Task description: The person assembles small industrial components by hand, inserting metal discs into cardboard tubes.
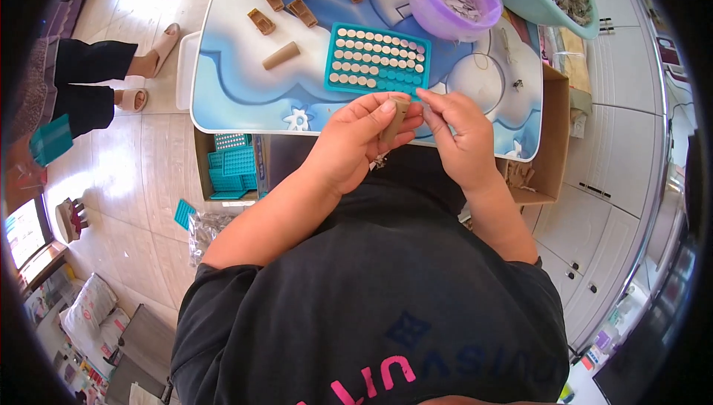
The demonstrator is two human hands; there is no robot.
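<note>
My left hand [349, 138] is wrapped round a small brown tube [394, 124], thumb along its side, just over the table's near edge. Close by on the right, my right hand [466, 141] has thumb and forefinger pinched together; whatever is between them is too small to make out. Just beyond both hands lies a teal tray [327, 71] with rows of round, pale discs filling most of its holes. Part of its nearest row shows bare teal. A similar brown tube [281, 56] rests on the table left of the tray.
Several brown moulded pieces [261, 22] lie at the table's far left. A purple bowl [425, 15] of pale flat bits stands at the far right, beside a large light-green basin [590, 28]. Teal trays fill a box [260, 171] below. Another person's legs [96, 60] are at left.
</note>
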